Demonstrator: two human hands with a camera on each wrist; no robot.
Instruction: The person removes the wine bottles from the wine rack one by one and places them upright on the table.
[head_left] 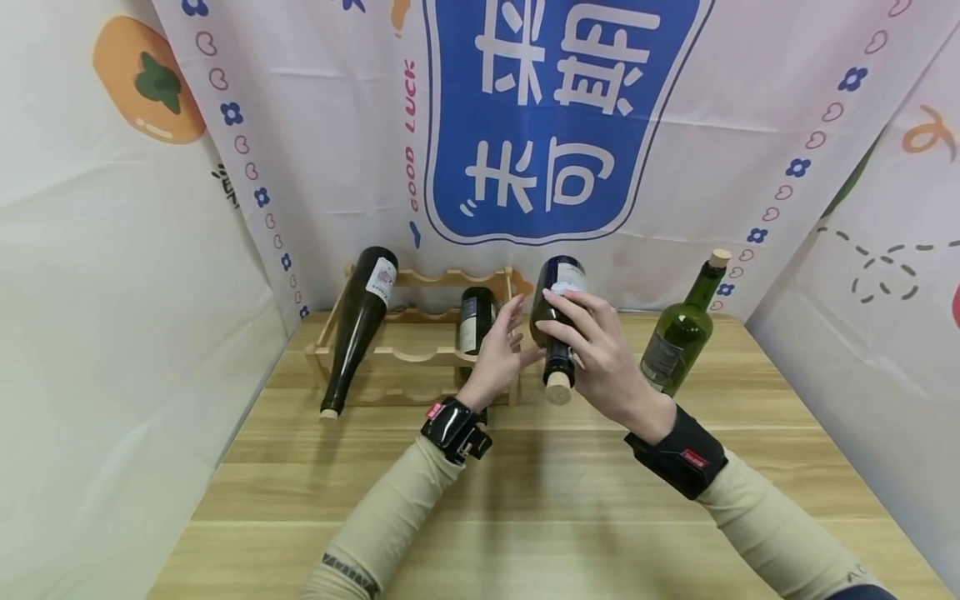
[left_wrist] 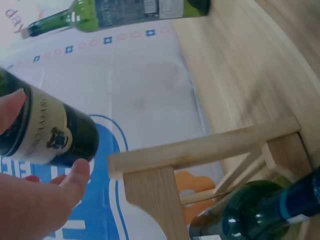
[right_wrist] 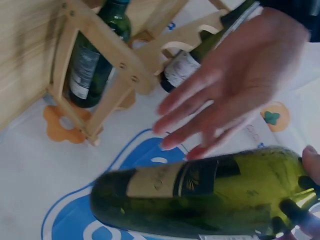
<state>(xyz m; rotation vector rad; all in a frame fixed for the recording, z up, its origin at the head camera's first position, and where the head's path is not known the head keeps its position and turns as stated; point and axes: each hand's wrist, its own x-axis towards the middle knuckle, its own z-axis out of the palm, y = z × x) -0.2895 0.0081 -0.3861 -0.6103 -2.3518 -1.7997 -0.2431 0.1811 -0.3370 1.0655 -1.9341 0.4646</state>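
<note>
My right hand (head_left: 603, 354) grips a dark green corked wine bottle (head_left: 556, 333), tilted with its cork toward me and its base toward the back cloth. The bottle's pale label (right_wrist: 155, 181) shows in the right wrist view. Just left of it is my left hand (head_left: 497, 360), fingers extended and holding nothing; whether a fingertip touches the glass I cannot tell. Behind the left hand stands a wooden wine rack (head_left: 412, 357). One long dark bottle (head_left: 360, 329) leans in its left end, and another bottle (head_left: 476, 321) lies in its right end, partly hidden by my hand.
A green corked bottle (head_left: 681, 333) stands upright on the wooden table (head_left: 570, 517) to the right, partly behind my right wrist. A printed cloth (head_left: 360, 167) hangs at the back, with white cloth (head_left: 112, 333) along the left side.
</note>
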